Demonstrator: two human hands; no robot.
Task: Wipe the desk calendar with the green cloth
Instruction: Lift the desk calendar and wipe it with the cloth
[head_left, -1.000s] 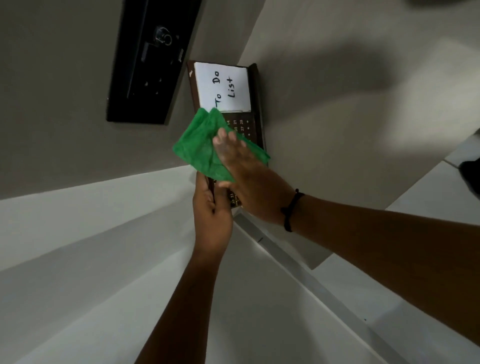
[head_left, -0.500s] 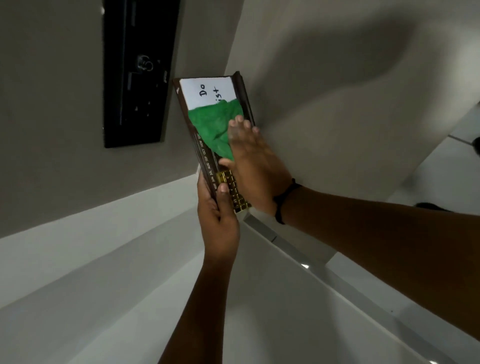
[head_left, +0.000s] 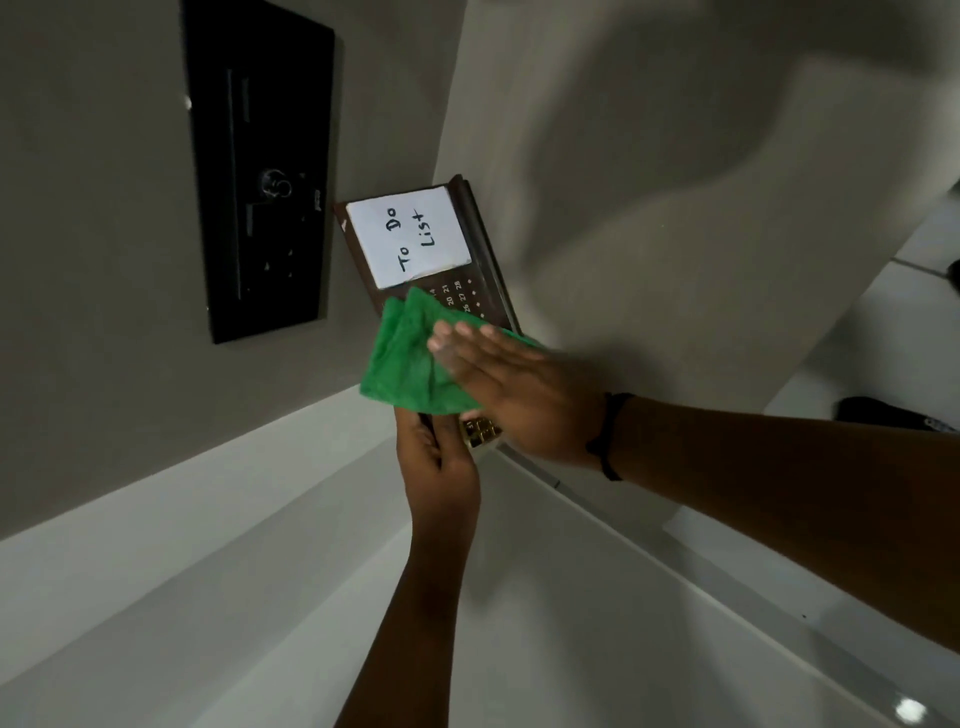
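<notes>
**Green cloth pressed flat on the lower half of the desk calendar**

The right hand (head_left: 511, 395) lies flat, fingers straight and close together, palm pressing the green cloth (head_left: 410, 358) against the face of the desk calendar (head_left: 470, 296). A dark band (head_left: 608, 434) circles that wrist. The left hand (head_left: 436, 457) comes up from below and is closed around the calendar's near end, thumb along its front edge, holding it up in the air.

The cloth is bunched in folds and covers the calendar's lower middle; part of it hangs off the left edge. Above the cloth, a few printed date numbers show on the dark brown face. Higher still, a white note (head_left: 410, 236) reading "To Do List" in black handwriting sits on the calendar's upper half. A small patch of gold squares shows beneath the right palm, at the near end.

Behind the calendar, a black rectangular panel (head_left: 260, 171) is mounted on the grey wall (head_left: 93, 260). White surfaces run below both forearms.
</notes>
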